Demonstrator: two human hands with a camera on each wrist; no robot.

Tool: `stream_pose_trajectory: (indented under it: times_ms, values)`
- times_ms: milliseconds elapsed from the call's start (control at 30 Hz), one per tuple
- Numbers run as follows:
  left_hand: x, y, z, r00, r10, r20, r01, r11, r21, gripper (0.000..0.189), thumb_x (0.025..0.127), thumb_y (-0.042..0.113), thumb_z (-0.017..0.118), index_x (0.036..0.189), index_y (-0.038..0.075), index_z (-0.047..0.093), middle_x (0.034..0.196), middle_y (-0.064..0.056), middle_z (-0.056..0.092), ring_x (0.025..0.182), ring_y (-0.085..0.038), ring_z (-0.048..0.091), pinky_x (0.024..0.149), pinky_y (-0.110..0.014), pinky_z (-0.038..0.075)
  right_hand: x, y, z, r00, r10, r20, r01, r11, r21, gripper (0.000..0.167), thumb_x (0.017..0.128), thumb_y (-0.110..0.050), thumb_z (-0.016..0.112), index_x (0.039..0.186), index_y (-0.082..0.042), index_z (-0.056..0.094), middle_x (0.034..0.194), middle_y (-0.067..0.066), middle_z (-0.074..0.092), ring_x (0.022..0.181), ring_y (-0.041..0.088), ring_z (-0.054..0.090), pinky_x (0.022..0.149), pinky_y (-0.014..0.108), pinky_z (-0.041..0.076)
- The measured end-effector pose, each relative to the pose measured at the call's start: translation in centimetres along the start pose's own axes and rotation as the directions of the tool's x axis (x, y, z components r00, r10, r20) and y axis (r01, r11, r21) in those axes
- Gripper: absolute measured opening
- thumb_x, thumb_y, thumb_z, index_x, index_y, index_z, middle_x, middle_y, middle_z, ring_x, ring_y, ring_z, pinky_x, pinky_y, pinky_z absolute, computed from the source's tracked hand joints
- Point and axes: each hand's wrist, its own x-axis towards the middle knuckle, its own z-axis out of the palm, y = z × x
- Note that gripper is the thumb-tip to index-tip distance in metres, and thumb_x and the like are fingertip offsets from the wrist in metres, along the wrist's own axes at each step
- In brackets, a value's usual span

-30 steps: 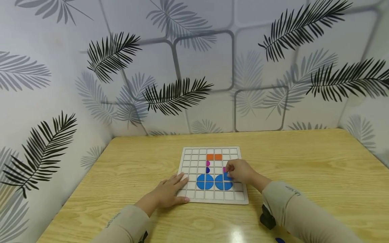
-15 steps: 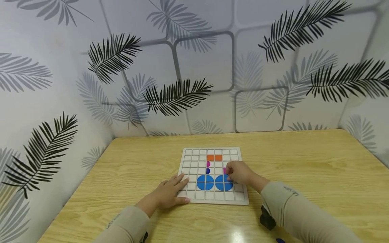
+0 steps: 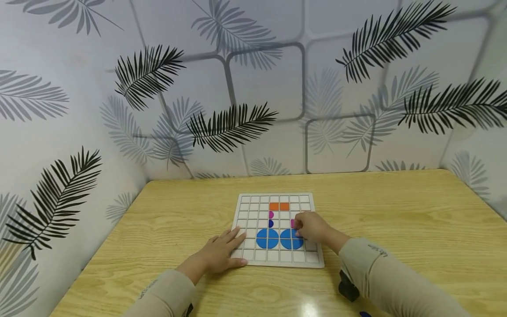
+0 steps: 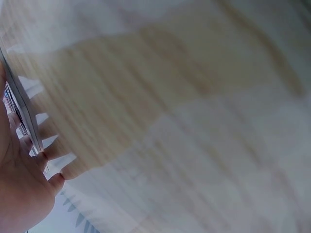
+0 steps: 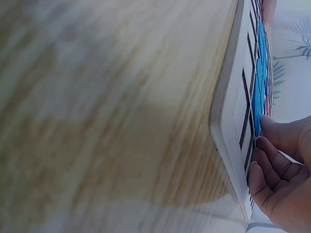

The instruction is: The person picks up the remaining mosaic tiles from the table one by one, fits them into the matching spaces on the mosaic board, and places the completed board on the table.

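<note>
A white grid board lies on the table. My left hand rests on its left edge with fingers spread; the left wrist view shows that hand at the board's side. At the right of the grid, my right hand has curled fingers, thumb and fingertips pinching a blue quarter-circle tile, mostly covered, at the right blue circle's upper right. The right wrist view shows this hand low against the board. Beside its fingertips is a magenta tile, partly hidden. The left blue circle is a full round.
Two orange squares sit near the board's top, with a magenta half circle and a dark blue half circle below. A dark blue piece lies at the frame's bottom. The wooden table meets a leaf-patterned wall.
The blue quarter-circle tile in my right hand has gone from slightly raised and askew to lying in line with the circle. My left hand stays put on the board's edge.
</note>
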Motion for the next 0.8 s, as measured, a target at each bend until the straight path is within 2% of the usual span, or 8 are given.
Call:
stream_pose_trajectory:
  times_ms: [200, 367, 500, 667, 800]
  values:
    - [0.1, 0.1, -0.1, 1.0, -0.003, 0.005, 0.003, 1.0, -0.006, 0.072, 0.082, 0.056, 0.04, 0.138, 0.014, 0.024, 0.142, -0.01, 0.017, 0.127, -0.031, 0.015, 0.096, -0.051, 0.018, -1.0, -0.2, -0.7, 1.0, -0.001, -0.012, 0.002, 1.0, 0.021, 0.007, 0.076, -0.001, 0.062, 0.08, -0.004, 0.059, 0.073, 0.001, 0.053, 0.068, 0.014, 0.048, 0.061, 0.028, 0.043]
    - [0.0, 0.1, -0.2, 1.0, -0.007, 0.012, 0.007, 1.0, -0.013, 0.071, 0.082, 0.055, 0.041, 0.137, 0.013, 0.025, 0.142, -0.01, 0.017, 0.127, -0.032, 0.015, 0.095, -0.051, 0.018, -2.2, -0.3, -1.8, 0.998, -0.055, -0.023, 0.055, 0.998, 0.027, 0.007, 0.076, -0.001, 0.062, 0.081, -0.003, 0.059, 0.076, 0.001, 0.057, 0.071, 0.014, 0.051, 0.063, 0.029, 0.044]
    - [0.0, 0.1, -0.2, 1.0, -0.012, 0.016, 0.012, 1.0, -0.012, 0.072, 0.082, 0.055, 0.042, 0.138, 0.013, 0.024, 0.142, -0.01, 0.016, 0.127, -0.032, 0.014, 0.095, -0.051, 0.018, -4.3, -0.8, -2.9, 0.994, -0.108, -0.011, 0.109, 0.991, 0.08, 0.007, 0.076, 0.0, 0.061, 0.083, -0.001, 0.06, 0.075, 0.001, 0.057, 0.07, 0.013, 0.051, 0.062, 0.027, 0.044]
    - [0.1, 0.1, -0.2, 1.0, -0.018, 0.026, 0.018, 1.0, -0.015, 0.073, 0.081, 0.057, 0.041, 0.138, 0.014, 0.024, 0.142, -0.01, 0.016, 0.127, -0.032, 0.014, 0.095, -0.051, 0.017, -7.1, -1.1, -4.0, 0.985, -0.168, 0.039, 0.16, 0.973, 0.165, 0.009, 0.078, -0.002, 0.061, 0.086, 0.001, 0.06, 0.075, -0.001, 0.057, 0.07, 0.012, 0.052, 0.061, 0.024, 0.045]
    - [0.2, 0.0, 0.0, 1.0, -0.02, 0.022, 0.02, 1.0, -0.014, 0.073, 0.081, 0.058, 0.04, 0.138, 0.014, 0.023, 0.142, -0.009, 0.015, 0.127, -0.032, 0.014, 0.096, -0.051, 0.017, -9.1, -1.2, -4.5, 0.977, -0.202, 0.069, 0.185, 0.963, 0.194, 0.01, 0.078, -0.004, 0.061, 0.087, 0.0, 0.06, 0.075, -0.003, 0.056, 0.07, 0.012, 0.052, 0.06, 0.023, 0.045]
